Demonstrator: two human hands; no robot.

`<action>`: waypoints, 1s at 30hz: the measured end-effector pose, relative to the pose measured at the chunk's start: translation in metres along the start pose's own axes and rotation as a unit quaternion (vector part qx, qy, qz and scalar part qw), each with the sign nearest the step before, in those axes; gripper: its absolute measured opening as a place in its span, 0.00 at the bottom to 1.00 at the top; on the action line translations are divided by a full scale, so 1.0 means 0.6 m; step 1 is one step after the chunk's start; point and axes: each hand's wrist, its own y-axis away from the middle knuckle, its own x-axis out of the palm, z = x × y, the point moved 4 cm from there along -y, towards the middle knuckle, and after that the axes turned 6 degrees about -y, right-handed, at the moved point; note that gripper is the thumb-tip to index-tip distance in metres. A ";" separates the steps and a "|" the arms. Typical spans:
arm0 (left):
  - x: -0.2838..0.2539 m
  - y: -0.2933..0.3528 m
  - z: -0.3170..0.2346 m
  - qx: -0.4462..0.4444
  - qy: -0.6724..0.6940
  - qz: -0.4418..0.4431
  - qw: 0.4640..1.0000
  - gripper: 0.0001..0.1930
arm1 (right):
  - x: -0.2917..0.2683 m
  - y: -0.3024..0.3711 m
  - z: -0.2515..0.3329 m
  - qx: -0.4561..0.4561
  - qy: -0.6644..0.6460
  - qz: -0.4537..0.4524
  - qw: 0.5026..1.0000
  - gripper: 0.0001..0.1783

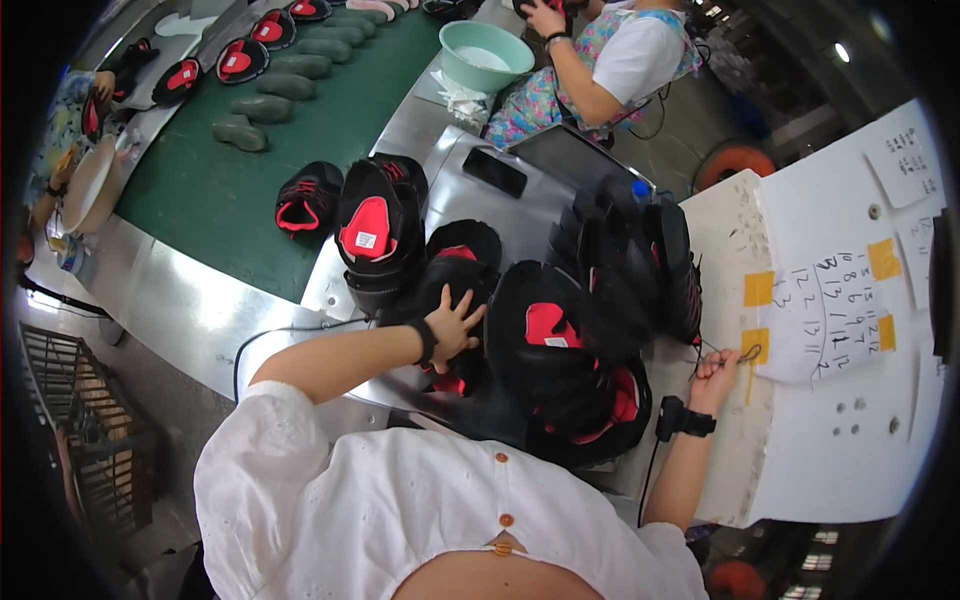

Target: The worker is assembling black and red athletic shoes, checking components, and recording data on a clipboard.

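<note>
My left hand (455,325) lies with its fingers spread on a black shoe upper with red lining (461,262). My right hand (718,370) is closed around a thin, dark, wire-like thing with a looped end (751,353), beside the right edge of a heap of shoe uppers. Between my hands sits a pile of black uppers (545,375) with red insides. More dark uppers are stacked upright (625,270) behind it. Left of these, another stack of black and red uppers (368,235) stands by a single shoe (308,198).
A green conveyor belt (190,225) carries grey shoe lasts (262,109) and red-lined uppers. A dark phone (494,172) lies on the metal table. Beyond it are a mint basin (486,55) and a co-worker (600,75). A white marked panel (830,420) stands right.
</note>
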 end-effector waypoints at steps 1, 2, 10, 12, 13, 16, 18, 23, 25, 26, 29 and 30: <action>-0.004 0.018 0.003 0.000 0.028 -0.048 0.998 0.38 | -0.002 0.001 -0.006 0.003 -0.009 0.002 1.000 0.19; 0.002 0.032 0.004 -0.006 0.041 -0.044 0.998 0.36 | -0.003 0.007 -0.009 -0.003 -0.008 0.001 1.000 0.18; 0.001 0.184 0.053 0.018 0.040 -0.013 0.999 0.28 | 0.011 0.013 -0.042 -0.001 0.038 0.031 0.999 0.19; -0.002 0.221 0.068 -0.005 0.024 -0.004 1.000 0.26 | 0.032 0.013 -0.053 0.019 0.045 0.088 0.995 0.19; -0.004 0.235 0.077 -0.016 0.019 0.010 1.000 0.26 | 0.036 0.008 -0.054 0.021 0.046 0.087 0.995 0.19; 0.006 0.293 0.119 -0.031 -0.008 0.026 0.999 0.25 | 0.051 -0.007 -0.055 0.020 0.046 0.103 0.993 0.19; 0.013 0.326 0.145 -0.052 -0.005 0.046 0.998 0.24 | 0.053 -0.026 -0.056 0.010 0.067 0.121 0.990 0.19; 0.072 0.321 0.118 -0.085 0.024 0.069 0.994 0.18 | 0.074 -0.010 -0.104 0.079 0.116 0.176 0.974 0.19; 0.078 0.331 0.113 -0.092 0.037 0.068 0.993 0.17 | 0.092 0.013 -0.125 0.138 0.147 0.277 0.939 0.20; 0.081 0.339 0.115 -0.103 0.049 0.066 0.991 0.17 | 0.096 0.017 -0.130 0.140 0.146 0.279 0.939 0.20; 0.081 0.357 0.112 -0.101 0.060 0.114 0.986 0.18 | 0.111 0.041 -0.143 0.143 0.278 0.409 0.857 0.21; 0.073 0.359 0.111 -0.101 0.060 0.114 0.987 0.18 | 0.107 0.039 -0.145 0.143 0.278 0.408 0.858 0.21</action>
